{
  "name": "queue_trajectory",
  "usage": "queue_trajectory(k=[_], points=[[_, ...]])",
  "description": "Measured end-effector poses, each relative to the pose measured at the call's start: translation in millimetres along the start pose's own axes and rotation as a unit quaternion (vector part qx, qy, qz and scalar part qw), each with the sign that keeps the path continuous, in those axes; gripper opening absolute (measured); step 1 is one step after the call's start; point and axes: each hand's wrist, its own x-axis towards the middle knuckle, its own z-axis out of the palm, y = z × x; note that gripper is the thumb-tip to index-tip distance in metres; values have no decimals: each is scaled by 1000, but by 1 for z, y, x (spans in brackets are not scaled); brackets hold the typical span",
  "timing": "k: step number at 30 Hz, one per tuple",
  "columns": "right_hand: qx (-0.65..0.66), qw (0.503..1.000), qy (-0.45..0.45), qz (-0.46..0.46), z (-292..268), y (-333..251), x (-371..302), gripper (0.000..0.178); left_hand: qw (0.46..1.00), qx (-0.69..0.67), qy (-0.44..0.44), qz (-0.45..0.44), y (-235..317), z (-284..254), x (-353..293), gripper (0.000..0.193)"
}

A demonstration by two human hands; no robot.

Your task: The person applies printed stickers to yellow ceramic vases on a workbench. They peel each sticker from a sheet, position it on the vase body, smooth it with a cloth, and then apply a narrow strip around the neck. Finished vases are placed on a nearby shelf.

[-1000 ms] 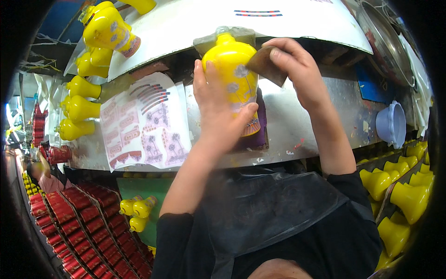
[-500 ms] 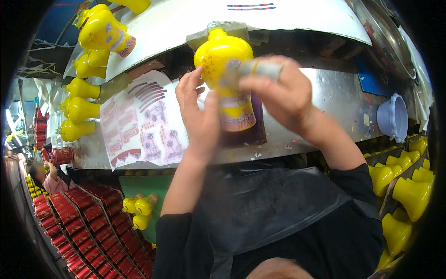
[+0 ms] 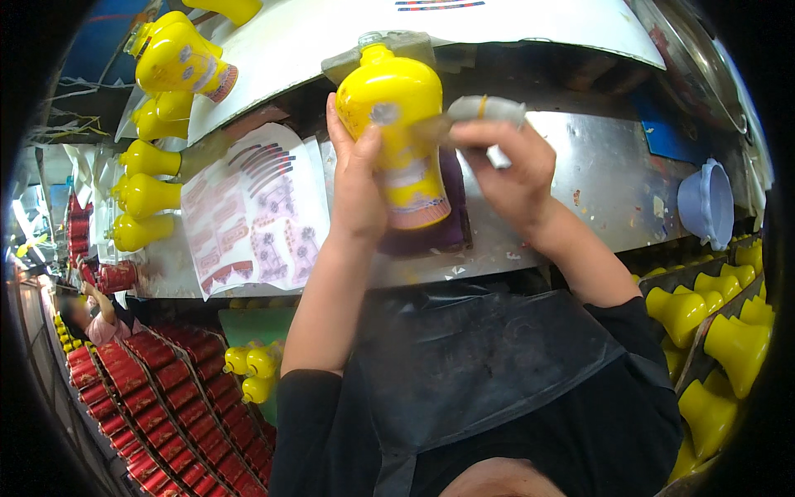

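Yellow bottle (image 3: 402, 89), blurred scraper (image 3: 490, 108) in right fingers (image 3: 487, 132)

Metal worktable (image 3: 588, 182), near right corner: one lavender basin (image 3: 697, 207) | its right edge, behind the basin: a blue sheet (image 3: 675, 132) | its left edge: three yellow bottles (image 3: 151, 196) in a row | on green board (image 3: 240, 325): small yellow bottles (image 3: 262, 363), grouped | beside the board's left edge: red packages (image 3: 128, 388) (dark strips run between rows) | beyond these: a person in pink (image 3: 102, 330)

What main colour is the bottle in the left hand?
The bottle is bright yellow, clearest in the head view.
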Motion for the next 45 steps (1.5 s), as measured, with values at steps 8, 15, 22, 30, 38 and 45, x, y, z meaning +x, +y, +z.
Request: queue_trajectory(k=[8, 15, 22, 30, 38, 45], points=[[72, 985, -154, 24, -22, -31, -19, 28, 998, 55, -34, -1, -8, -17, 2, 84], [225, 881, -150, 389, -14, -21, 2, 41, 985, 157, -64, 19, -8, -10, -21, 88], [197, 901, -165, 349, 19, -8, 4, 77, 983, 170, -68, 19, -13, -17, -19, 88], [166, 889, -186, 385, 12, -14, 7, 76, 995, 11, -94, -20, -14, -26, -17, 69], [222, 863, -205, 405, 6, -5, 5, 74, 986, 156, -39, 40, -4, -22, -31, 75], [249, 853, -201, 411, 11, 0, -3, 79, 993, 109, -44, 27, -12, -39, -33, 77]])
